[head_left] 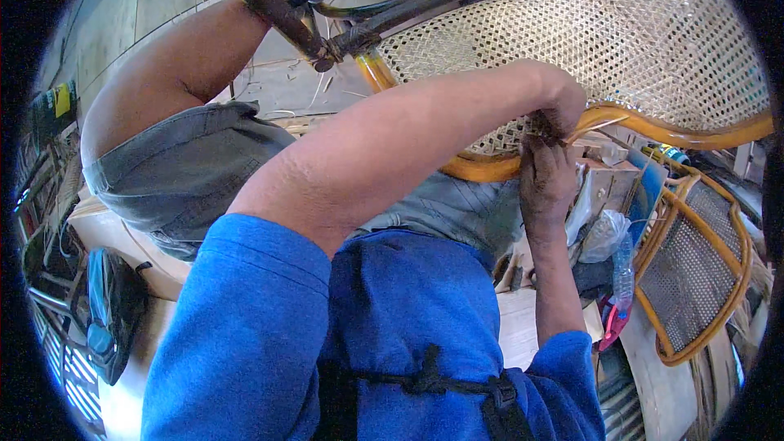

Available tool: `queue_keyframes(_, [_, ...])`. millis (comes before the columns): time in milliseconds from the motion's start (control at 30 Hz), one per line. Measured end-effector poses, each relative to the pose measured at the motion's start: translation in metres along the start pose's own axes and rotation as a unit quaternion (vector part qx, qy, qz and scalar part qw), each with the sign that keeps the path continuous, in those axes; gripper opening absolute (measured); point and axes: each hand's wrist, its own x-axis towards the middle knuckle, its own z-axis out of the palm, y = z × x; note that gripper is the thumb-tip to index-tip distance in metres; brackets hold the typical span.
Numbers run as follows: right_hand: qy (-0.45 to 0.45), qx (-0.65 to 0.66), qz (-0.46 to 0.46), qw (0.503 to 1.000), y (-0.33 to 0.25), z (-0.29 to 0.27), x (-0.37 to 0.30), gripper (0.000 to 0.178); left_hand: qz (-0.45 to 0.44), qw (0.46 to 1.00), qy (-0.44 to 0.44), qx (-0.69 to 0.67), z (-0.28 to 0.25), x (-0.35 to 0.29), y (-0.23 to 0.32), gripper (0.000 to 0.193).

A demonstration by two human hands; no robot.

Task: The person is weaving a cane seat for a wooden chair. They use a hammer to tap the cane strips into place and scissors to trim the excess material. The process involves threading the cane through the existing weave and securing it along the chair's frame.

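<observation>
A woven cane panel (653, 24) in a glossy orange-brown rattan frame (694, 139) lies over my lap and spreads to the far right. My left arm crosses over it, and my left hand (561, 106) bends down at the frame's near edge, its fingers curled and mostly hidden behind the wrist. Just below, my right hand (547, 175) comes up from the near side, closed at the same edge with its fingertips against the left hand. From between the hands a thin pale cane strip (600, 125) sticks out to the right along the frame.
Dark wooden poles (269, 8) join at a corner beyond my left knee. At the right stand a smaller rattan-framed mesh panel (694, 261), a plastic bottle (623, 269) and a plastic bag (604, 237). A black and blue bag (114, 314) lies at the left. Cane scraps litter the floor.
</observation>
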Motion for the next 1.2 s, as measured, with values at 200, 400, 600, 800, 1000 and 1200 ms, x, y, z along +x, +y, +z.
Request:
queue_keyframes(200, [-0.046, -0.003, -0.019, 0.999, 0.004, -0.005, 0.001, 0.011, -0.005, 0.996, -0.060, 0.061, -0.006, 0.024, 0.004, 0.022])
queue_keyframes(400, [-0.082, -0.025, -0.012, 0.996, 0.010, -0.004, 0.003, 0.011, -0.040, 0.993, -0.058, 0.098, -0.003, 0.042, 0.000, 0.021])
queue_keyframes(600, [-0.101, -0.017, 0.006, 0.995, 0.014, 0.001, -0.005, 0.022, -0.046, 0.992, -0.050, 0.108, -0.005, 0.042, 0.003, 0.020])
queue_keyframes(800, [-0.104, -0.037, -0.009, 0.994, 0.017, 0.000, -0.006, 0.025, -0.031, 0.994, -0.033, 0.097, -0.005, 0.038, 0.006, 0.020])
queue_keyframes(1000, [-0.102, -0.014, -0.013, 0.995, 0.011, -0.006, 0.000, 0.021, -0.048, 0.995, -0.052, 0.075, -0.008, 0.022, 0.012, 0.024])
queue_keyframes(1200, [-0.106, -0.024, -0.049, 0.993, 0.012, -0.008, 0.002, 0.017, -0.040, 0.996, -0.047, 0.065, -0.007, 0.030, 0.005, 0.024])
